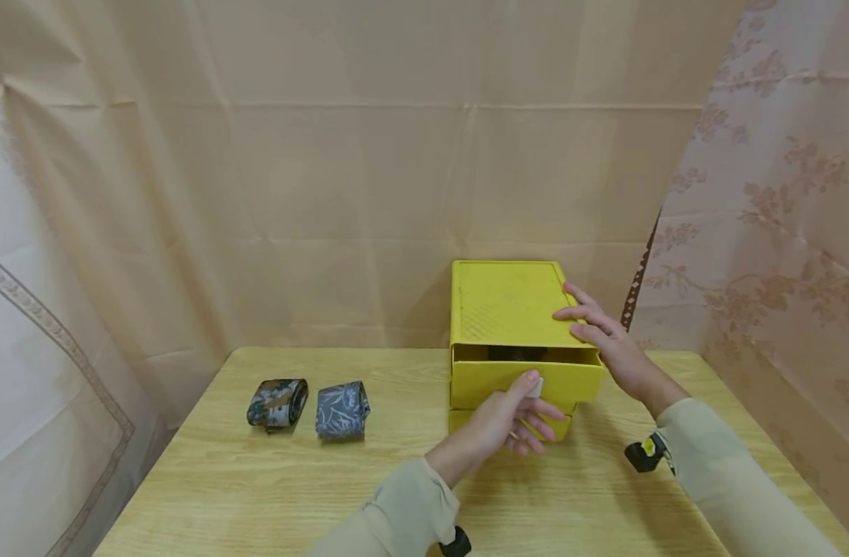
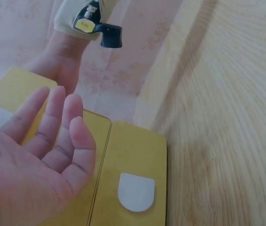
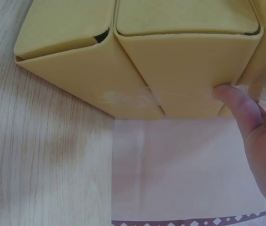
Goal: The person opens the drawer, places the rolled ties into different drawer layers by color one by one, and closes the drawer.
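A yellow drawer box stands at the right of the table, its top drawer partly pulled out. Something dark shows inside; its kind cannot be told. My left hand is at that drawer's front, thumb by the white tab and the other fingers spread loosely below. In the left wrist view, the left palm shows nothing in it. On the box's upper right edge rests my right hand, with some fingers on top. The right wrist view shows one digit touching the box's side.
To the left on the wooden table lie a rolled brown-and-grey camouflage cloth and a folded grey leaf-patterned cloth. A beige curtain hangs behind; a flowered one hangs at the right. Lower drawers are closed.
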`<state>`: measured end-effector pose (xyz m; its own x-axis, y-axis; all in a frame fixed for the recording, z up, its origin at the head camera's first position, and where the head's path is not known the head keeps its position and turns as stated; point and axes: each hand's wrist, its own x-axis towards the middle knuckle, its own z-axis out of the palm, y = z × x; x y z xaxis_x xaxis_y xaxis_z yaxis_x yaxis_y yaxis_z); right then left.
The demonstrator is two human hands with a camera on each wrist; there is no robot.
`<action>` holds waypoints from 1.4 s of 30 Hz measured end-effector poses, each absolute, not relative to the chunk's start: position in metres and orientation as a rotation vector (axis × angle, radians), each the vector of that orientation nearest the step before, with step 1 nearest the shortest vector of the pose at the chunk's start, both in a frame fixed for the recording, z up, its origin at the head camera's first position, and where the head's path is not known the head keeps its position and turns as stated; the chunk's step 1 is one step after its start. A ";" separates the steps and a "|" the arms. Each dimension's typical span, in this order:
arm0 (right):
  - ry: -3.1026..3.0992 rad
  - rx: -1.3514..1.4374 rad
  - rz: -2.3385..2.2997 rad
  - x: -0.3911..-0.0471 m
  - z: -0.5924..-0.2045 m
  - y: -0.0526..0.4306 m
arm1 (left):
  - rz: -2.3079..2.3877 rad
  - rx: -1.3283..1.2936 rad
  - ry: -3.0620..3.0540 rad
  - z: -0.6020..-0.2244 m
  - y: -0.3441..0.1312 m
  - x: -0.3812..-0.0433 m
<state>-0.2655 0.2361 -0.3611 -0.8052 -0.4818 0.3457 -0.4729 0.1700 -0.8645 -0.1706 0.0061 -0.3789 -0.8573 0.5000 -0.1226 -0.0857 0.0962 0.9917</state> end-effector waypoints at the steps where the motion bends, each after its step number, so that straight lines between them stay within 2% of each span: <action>1: 2.396 -0.979 -1.768 -0.265 -0.361 0.236 | 1.812 0.405 1.954 -0.379 0.006 -0.172; 14: 2.401 -0.989 -1.761 -0.267 -0.360 0.232 | 1.843 0.398 1.950 -0.381 0.005 -0.183; 27: 2.400 -0.975 -1.760 -0.250 -0.343 0.226 | 1.856 0.353 1.952 -0.381 0.008 -0.188; 35: 2.398 -0.979 -1.778 -0.265 -0.359 0.234 | 1.866 0.330 1.915 -0.382 0.008 -0.193; 42: 2.400 -0.980 -1.785 -0.252 -0.345 0.229 | 1.852 0.306 1.922 -0.377 0.009 -0.194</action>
<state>-0.2517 0.2294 -0.3454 -0.8062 -0.4716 0.3572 -0.4778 0.1630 -0.8632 -0.1939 0.0085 -0.3772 -0.8734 0.4580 -0.1657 -0.1486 0.0734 0.9862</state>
